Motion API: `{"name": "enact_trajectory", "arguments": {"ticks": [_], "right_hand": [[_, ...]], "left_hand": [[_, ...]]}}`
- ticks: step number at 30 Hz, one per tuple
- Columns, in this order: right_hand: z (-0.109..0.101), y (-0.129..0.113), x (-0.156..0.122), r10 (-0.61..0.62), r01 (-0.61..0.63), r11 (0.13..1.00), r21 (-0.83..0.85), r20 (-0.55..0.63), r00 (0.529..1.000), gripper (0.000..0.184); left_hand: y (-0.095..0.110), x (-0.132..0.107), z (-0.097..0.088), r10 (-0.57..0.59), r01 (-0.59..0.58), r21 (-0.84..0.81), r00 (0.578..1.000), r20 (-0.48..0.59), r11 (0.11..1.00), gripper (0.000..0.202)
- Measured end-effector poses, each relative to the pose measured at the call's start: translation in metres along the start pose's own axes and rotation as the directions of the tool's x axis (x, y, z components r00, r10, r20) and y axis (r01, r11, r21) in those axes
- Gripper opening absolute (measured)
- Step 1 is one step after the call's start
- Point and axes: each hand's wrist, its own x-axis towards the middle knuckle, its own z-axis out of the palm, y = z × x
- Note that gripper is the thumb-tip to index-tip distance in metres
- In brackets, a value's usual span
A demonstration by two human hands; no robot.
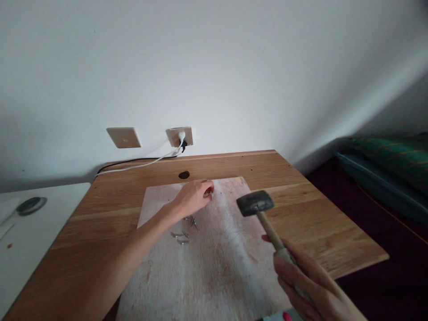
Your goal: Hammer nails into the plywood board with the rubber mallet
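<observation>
Mallet [256, 203] in right hand [309, 285]; left hand [194, 197] (fingertips [208, 191] pinched) beside nails [184, 232].

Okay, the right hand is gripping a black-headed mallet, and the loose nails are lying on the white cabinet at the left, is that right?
Not quite. In the head view the right hand does grip the black-headed mallet, but the loose nails lie on the pale board on the wooden desk, close beside the left hand.
</observation>
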Motion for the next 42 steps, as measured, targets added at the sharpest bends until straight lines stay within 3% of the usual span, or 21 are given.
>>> {"name": "enact_trajectory", "arguments": {"ticks": [3,6,10,13,18,25,35,38,42], "right_hand": [[-0.017,-0.025,-0.011,-0.288,0.269,0.952,-0.143,-0.135,0.948,0.081],[-0.026,-0.032,-0.010,-0.396,0.383,0.910,-0.157,-0.061,0.916,0.061],[-0.023,-0.019,0.020,-0.298,0.292,0.918,-0.268,0.018,0.954,0.051],[-0.023,-0.008,0.051,-0.241,0.242,0.891,-0.383,0.054,0.969,0.053],[-0.033,0.002,0.081,-0.177,0.191,0.887,-0.420,0.073,0.981,0.059],[-0.027,-0.002,0.086,-0.153,0.159,0.920,-0.359,0.046,0.987,0.061],[-0.028,-0.003,0.085,-0.180,0.203,0.945,-0.255,0.111,0.977,0.052],[-0.032,-0.003,0.086,-0.190,0.217,0.950,-0.225,0.133,0.973,0.055],[-0.043,0.006,0.077,-0.203,0.217,0.929,-0.301,0.077,0.976,0.055]], "left_hand": [[-0.002,0.005,0.003,0.033,-0.034,-0.017,0.999,-0.030,0.999,0.011],[-0.007,0.006,0.011,0.076,-0.078,-0.069,0.997,-0.031,0.995,0.012],[-0.017,0.004,0.026,0.111,-0.105,-0.159,0.994,0.026,0.982,0.021],[-0.024,0.001,0.034,0.154,-0.153,-0.198,0.988,-0.011,0.968,0.029],[-0.027,-0.002,0.036,0.149,-0.151,-0.204,0.989,-0.025,0.967,0.016],[-0.028,-0.001,0.033,0.147,-0.153,-0.160,0.988,-0.048,0.975,0.011],[-0.027,0.001,0.032,0.130,-0.133,-0.146,0.991,-0.027,0.980,0.019],[-0.032,-0.002,0.021,0.176,-0.177,-0.066,0.984,-0.023,0.982,0.020],[-0.063,-0.020,-0.012,0.139,-0.132,0.090,0.987,-0.076,0.987,0.023]]}}
